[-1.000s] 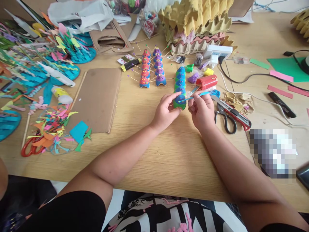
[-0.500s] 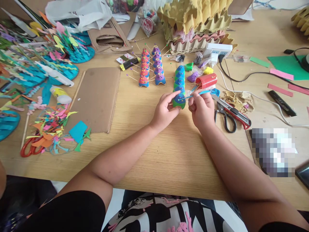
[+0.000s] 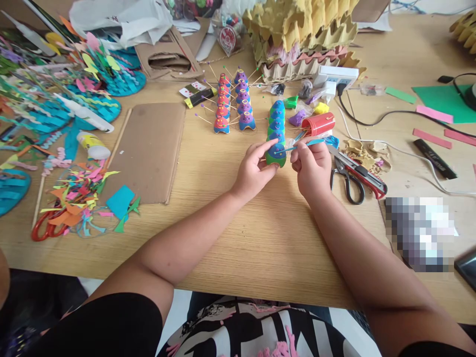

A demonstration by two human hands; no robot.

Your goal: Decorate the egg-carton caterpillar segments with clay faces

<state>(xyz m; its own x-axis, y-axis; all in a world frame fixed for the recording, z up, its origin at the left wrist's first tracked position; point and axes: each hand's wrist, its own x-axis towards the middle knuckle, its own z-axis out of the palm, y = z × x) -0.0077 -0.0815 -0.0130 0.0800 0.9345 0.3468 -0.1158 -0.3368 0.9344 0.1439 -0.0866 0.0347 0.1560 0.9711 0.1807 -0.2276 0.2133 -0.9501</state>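
A blue and green egg-carton caterpillar [image 3: 276,127] stands lengthwise in front of me, a small face on its near bump. My left hand [image 3: 253,171] pinches that near end between thumb and fingers from the left. In my right hand [image 3: 312,166] is a thin blue modelling tool [image 3: 315,142], gripped like a pen, its tip at the face. Farther left are two finished-looking caterpillars, one red and blue [image 3: 222,106] and one purple and blue [image 3: 244,104], with pin-like sticks poking out.
Right of my right hand lie scissors [image 3: 347,183] and a red box cutter [image 3: 366,179]. Behind them are a tipped red cup [image 3: 319,124] and a power strip [image 3: 336,77] with trailing cords. Cardboard [image 3: 148,153], paper scraps [image 3: 76,198] and blue woven crafts [image 3: 128,85] occupy the left.
The blue modelling tool's tip has shifted slightly right across the near face, along with a slight shift of my right hand. My left hand keeps its hold on the caterpillar.
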